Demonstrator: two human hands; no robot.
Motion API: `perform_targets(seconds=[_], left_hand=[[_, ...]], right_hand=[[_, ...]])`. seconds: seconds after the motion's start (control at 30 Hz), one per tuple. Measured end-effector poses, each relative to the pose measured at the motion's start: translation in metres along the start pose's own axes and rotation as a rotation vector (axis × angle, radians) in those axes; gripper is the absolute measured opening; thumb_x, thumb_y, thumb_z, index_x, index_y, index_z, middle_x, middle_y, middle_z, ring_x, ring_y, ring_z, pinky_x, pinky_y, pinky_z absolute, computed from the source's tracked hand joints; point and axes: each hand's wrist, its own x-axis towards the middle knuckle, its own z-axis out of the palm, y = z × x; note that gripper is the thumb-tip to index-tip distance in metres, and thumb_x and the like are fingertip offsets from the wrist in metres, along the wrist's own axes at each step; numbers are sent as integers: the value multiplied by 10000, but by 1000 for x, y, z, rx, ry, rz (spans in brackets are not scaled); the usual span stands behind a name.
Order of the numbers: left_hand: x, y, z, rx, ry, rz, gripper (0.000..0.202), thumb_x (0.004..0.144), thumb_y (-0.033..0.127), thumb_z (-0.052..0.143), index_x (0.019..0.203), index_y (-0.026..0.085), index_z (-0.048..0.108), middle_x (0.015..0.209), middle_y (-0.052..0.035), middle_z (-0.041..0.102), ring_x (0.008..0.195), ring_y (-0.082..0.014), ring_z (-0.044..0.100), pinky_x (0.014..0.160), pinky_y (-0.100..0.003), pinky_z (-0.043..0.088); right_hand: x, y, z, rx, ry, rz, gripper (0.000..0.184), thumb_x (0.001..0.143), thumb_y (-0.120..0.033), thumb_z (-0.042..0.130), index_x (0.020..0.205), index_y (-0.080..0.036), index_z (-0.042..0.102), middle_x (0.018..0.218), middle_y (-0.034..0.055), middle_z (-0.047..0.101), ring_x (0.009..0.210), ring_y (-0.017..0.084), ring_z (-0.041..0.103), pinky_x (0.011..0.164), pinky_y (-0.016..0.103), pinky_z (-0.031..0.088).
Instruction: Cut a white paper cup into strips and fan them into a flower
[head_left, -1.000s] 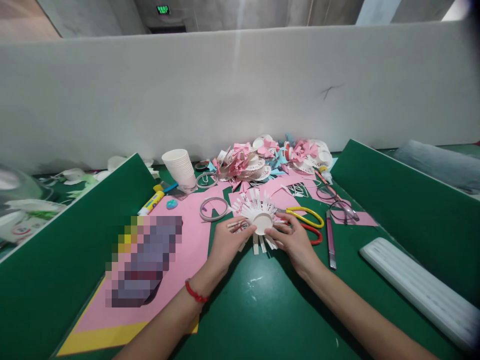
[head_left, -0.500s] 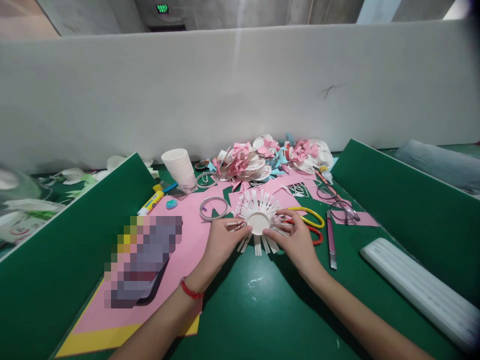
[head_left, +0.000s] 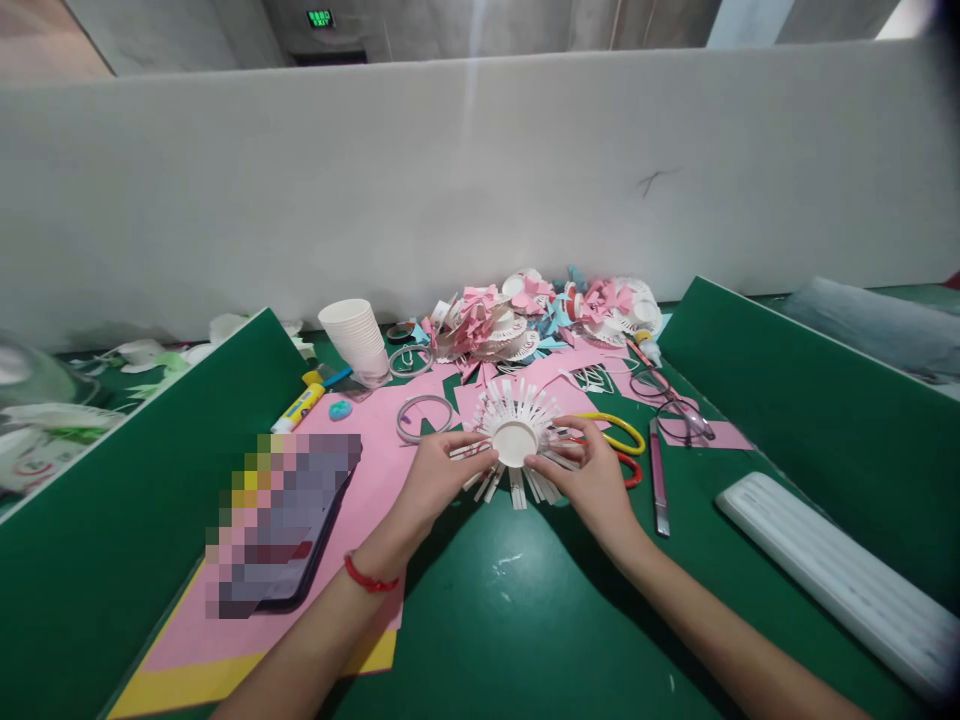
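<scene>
Your left hand [head_left: 439, 475] and its wrist, banded by a red bracelet [head_left: 371, 577], have shifted outward to the left since a second ago; the cut paper cup [head_left: 515, 445] has moved slightly the same way

Held item: one white cut paper cup, round base toward you, sides slit into strips that fan out all around; located between your two hands, over the far half of the green desk [head_left: 517, 610]; contact with the desk, cannot tell

Hands: left hand pinching the cup from the left, right hand [head_left: 592, 475] pinching it from the right, thumbs by the base, neither spread wide

Beside your right hand: scissors with yellow and red loops [head_left: 639, 437], partly hidden; pink cutter [head_left: 658, 478]; eyeglasses [head_left: 682, 420]; farther right, a long white object [head_left: 832, 570]

Beside your left hand: pink paper [head_left: 375, 470] over a yellow sheet [head_left: 187, 685]; a phone [head_left: 300, 545], its screen pixelated; grey ring [head_left: 409, 433]; yellow glue stick [head_left: 300, 407]; small blue round piece [head_left: 340, 410]

Beyond: stack of white cups [head_left: 358, 340], tilted; heap of cut cups and pink and blue scraps [head_left: 487, 330], near the pale wall [head_left: 480, 170]
</scene>
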Motion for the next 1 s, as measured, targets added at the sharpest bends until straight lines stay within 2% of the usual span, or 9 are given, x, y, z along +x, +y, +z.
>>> perform_targets(seconds=[0.13,0.3,0.4,0.47,0.63,0.73,0.83,1.0], left_hand=[[2,-2,-3,-53,-27,-69,196,496,192,759,672,129,702,563,-28,666,503,-133,572,514,-243,446],[3,-7,-1,-132,-7,-99,192,460,176,781,613,135,673,575,-15,662,539,-115,578,534,-210,440],[6,-8,-4,-199,-45,-168,170,509,215,762,613,129,660,569,-21,649,532,-116,572,490,-200,424],[9,-7,-7,-271,-79,-236,166,583,272,713,659,139,651,623,-28,658,567,-125,590,497,-205,440],[12,-2,-11,-455,-196,-378,184,672,313,609,770,157,612,738,-55,658,667,-159,620,656,-286,502],[8,1,-8,-586,-286,-387,210,704,321,563,804,144,615,773,-73,651,727,-170,619,744,-295,490],[3,4,-4,-694,-353,-367,167,694,263,555,767,132,629,774,-75,652,728,-171,609,768,-288,474],[-3,4,3,-569,-340,-315,63,626,201,623,660,149,633,664,-45,630,636,-161,583,707,-305,468]], right_hand=[[0,1,0,42,-27,7,476,488,-274,774,882,-204,516,869,39,629,751,210,641,674,328,506],[2,3,0,135,-38,75,469,489,-287,773,868,-206,510,894,40,635,814,207,635,712,317,491],[5,4,-2,153,-55,144,517,462,-310,787,887,-208,510,852,34,653,821,220,636,672,305,487],[7,0,-4,171,-88,190,547,463,-333,787,913,-206,503,742,22,670,731,221,652,604,298,485],[11,-16,-11,218,-161,278,595,457,-348,789,948,-191,494,595,-9,674,493,168,620,495,266,460],[15,-21,-16,243,-172,296,594,452,-332,795,952,-197,505,590,-30,666,477,143,602,470,233,437],[19,-20,-20,216,-166,302,561,481,-343,781,962,-207,526,599,-32,659,488,147,601,445,224,412],[18,-20,-20,112,-259,238,510,532,-330,753,972,-205,529,573,-38,644,543,159,616,469,224,398]])
